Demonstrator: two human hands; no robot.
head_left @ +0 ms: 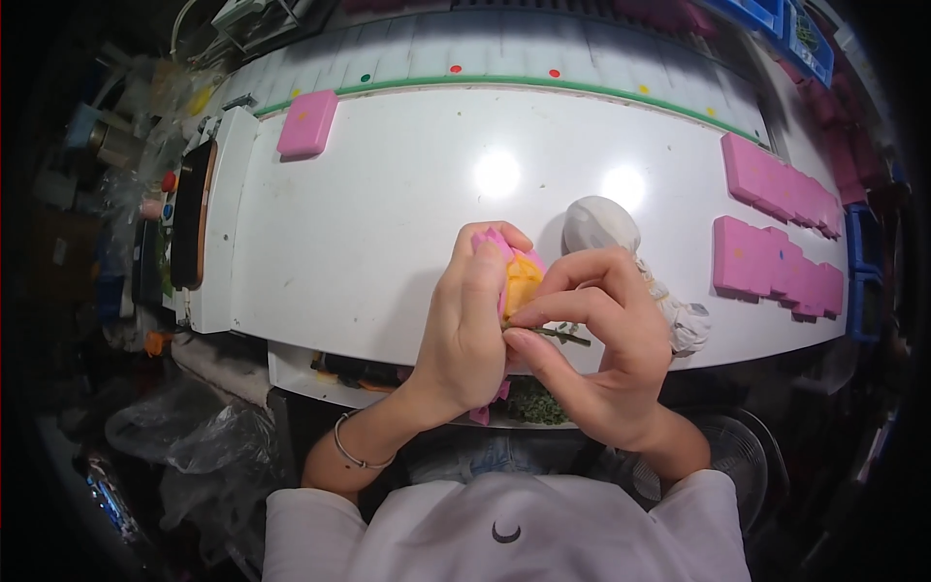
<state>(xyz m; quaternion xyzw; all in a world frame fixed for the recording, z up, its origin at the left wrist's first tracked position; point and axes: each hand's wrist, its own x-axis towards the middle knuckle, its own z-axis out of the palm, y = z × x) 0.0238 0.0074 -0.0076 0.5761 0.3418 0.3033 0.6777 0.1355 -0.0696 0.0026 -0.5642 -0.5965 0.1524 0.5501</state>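
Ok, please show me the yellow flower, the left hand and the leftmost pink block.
Yellow flower (pixel 524 279), head view: on its petals.
Left hand (pixel 469 330), head view: near its middle.
Leftmost pink block (pixel 309 119), head view: its top face.

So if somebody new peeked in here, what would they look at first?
Probably the bright pink-and-yellow flower-like thing in the middle, cupped in the left grip while the right grip pinches the base of its dark green stem-like piece. Next, maybe the two rows of pink blocks at the right of the white table, and the lone pink block at its far left.
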